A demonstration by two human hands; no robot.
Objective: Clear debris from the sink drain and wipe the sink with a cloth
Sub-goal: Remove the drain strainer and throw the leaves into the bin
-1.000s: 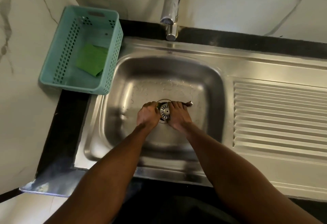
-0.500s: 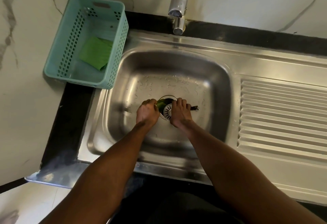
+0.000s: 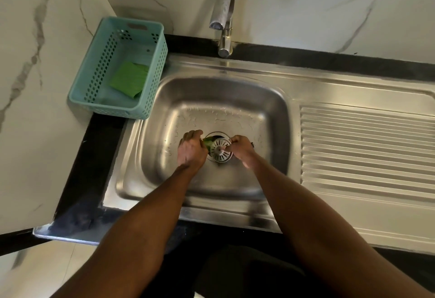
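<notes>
Pinching the little knob of the drain strainer [image 3: 220, 149], the right hand [image 3: 241, 149] is tipping it up so the drain hole is showing. The left hand [image 3: 191, 148] is curling its fingers around a green scrap [image 3: 207, 142], likely to lift it out of the sink [image 3: 273, 119]. The green cloth [image 3: 129, 79] is waiting far from both hands, in the teal basket [image 3: 94, 74], for wiping later.

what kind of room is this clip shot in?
Most likely a home kitchen: a stainless steel sink with a ribbed drainboard, a tap against marble-look walls, and a teal basket holding a green cloth.
</notes>
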